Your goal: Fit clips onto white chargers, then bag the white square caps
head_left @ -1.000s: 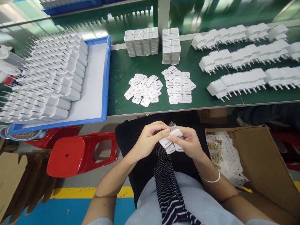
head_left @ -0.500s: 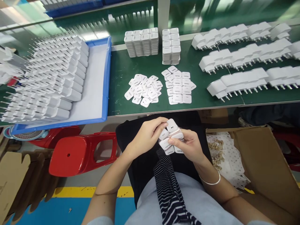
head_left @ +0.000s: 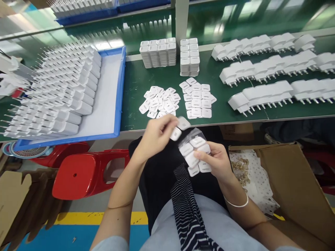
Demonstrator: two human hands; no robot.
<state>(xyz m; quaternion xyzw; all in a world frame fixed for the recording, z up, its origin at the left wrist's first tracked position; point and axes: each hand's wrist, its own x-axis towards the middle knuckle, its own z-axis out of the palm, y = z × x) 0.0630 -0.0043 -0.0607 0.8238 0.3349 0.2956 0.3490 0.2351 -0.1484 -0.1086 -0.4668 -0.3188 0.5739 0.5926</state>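
Note:
My left hand pinches a pair of small white cover plates, blurred by motion, just in front of the table edge. Over my lap, my right hand grips a sheet of white cover plates, its thumb on top. Clear film shows along that sheet's upper end. Beyond my hands lies a heap of loose cover plates. To its right, more cover plates lie in joined rows over loose ones. Two neat stacks of cover plates stand behind.
A blue-rimmed tray at left holds many white plug adapters. More plug adapters lie in three rows at right. Below the green table are a red stool and an open cardboard box with scraps.
My left hand has moved away from the sheet, up and to the left, with the pair of cover plates. Clear film now shows on the sheet in my right hand.

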